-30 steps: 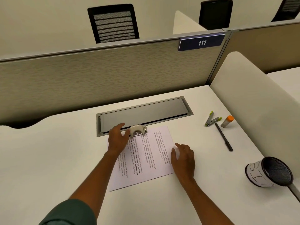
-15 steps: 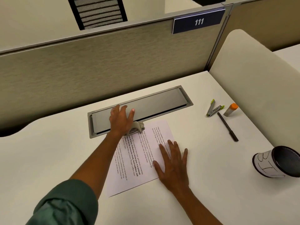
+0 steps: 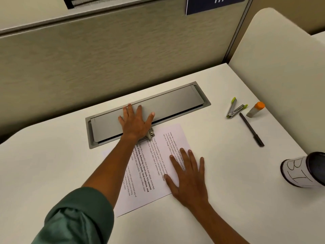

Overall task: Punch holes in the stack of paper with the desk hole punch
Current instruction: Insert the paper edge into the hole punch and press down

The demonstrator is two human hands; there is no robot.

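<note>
Your left hand [image 3: 136, 123] is flat, fingers spread, palm pressing down on the hole punch [image 3: 150, 134] at the far edge of the paper stack [image 3: 153, 166] on the desk [image 3: 52, 164]. Your right hand [image 3: 189, 175] lies open, fingers straight, on the stack's right side, gripping nothing.

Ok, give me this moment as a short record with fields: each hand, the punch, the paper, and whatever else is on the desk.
left hand: flat, fingers spread, palm pressing on the hole punch
right hand: flat on the stack of paper
punch: at the paper's far edge, mostly hidden under the hand
desk extras: stapler, glue stick, pen, cup lying on its side
</note>
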